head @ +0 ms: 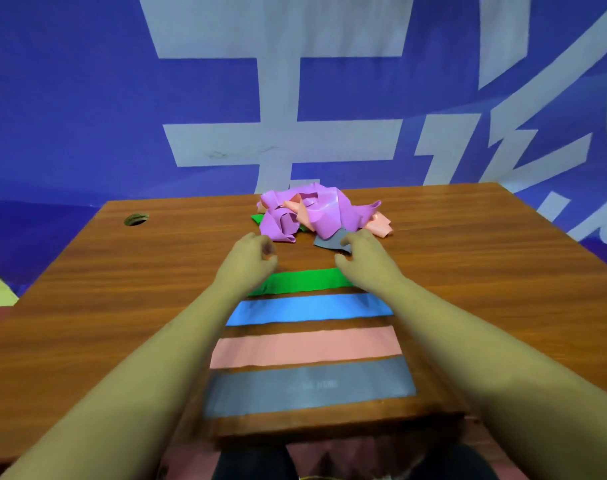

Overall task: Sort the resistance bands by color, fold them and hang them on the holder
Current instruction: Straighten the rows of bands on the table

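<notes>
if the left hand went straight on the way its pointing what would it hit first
Probably the purple band at the near edge of the tangled pile. The left hand points away from the person and straight at that loop. From this single view the depth is unclear, so this is a judgement.

Band heap (316, 213) behind flat bands (305, 348), apparently apart
</notes>
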`<state>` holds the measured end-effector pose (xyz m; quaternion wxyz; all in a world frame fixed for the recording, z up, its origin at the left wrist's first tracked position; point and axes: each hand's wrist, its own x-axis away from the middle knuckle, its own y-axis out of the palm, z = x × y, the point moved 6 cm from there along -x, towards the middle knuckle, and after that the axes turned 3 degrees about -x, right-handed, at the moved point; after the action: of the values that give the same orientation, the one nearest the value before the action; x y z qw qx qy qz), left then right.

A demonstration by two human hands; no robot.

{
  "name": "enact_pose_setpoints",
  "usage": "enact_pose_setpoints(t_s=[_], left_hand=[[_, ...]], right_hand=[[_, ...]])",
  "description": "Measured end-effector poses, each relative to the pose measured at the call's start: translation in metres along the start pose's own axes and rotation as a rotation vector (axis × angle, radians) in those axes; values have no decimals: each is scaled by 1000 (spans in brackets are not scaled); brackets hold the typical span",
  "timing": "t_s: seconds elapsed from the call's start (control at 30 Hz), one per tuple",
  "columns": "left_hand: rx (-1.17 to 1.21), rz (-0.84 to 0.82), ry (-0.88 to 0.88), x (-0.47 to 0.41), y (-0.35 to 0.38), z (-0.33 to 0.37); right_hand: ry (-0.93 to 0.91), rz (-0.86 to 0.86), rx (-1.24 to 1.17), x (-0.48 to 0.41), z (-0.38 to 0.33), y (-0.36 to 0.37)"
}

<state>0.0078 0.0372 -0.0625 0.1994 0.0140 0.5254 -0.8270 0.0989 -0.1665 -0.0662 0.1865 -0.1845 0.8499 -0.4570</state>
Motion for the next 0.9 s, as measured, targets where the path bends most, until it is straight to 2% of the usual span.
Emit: enact_pose_setpoints(t_s=[0.17, 0.33, 0.4, 0.53, 0.7, 0.8, 0.9], left_hand=[[-15, 1, -33, -52, 32, -4], [32, -91, 194, -82, 83, 31], [55, -163, 218, -89, 105, 40], [55, -221, 121, -104, 126, 36], [298, -206, -3, -107, 111, 42], [487, -72, -134, -106, 88, 43], [686, 37, -188, -102, 53, 54]], right_hand=[[39, -5, 116, -55, 28, 9], [131, -27, 167, -81, 67, 27], [127, -19, 139, -82, 79, 33], [50, 74, -24, -85, 77, 21], [-126, 122, -168, -81, 40, -19], [-156, 162, -315, -82, 18, -51], [-131, 144, -460, -80, 2, -79]])
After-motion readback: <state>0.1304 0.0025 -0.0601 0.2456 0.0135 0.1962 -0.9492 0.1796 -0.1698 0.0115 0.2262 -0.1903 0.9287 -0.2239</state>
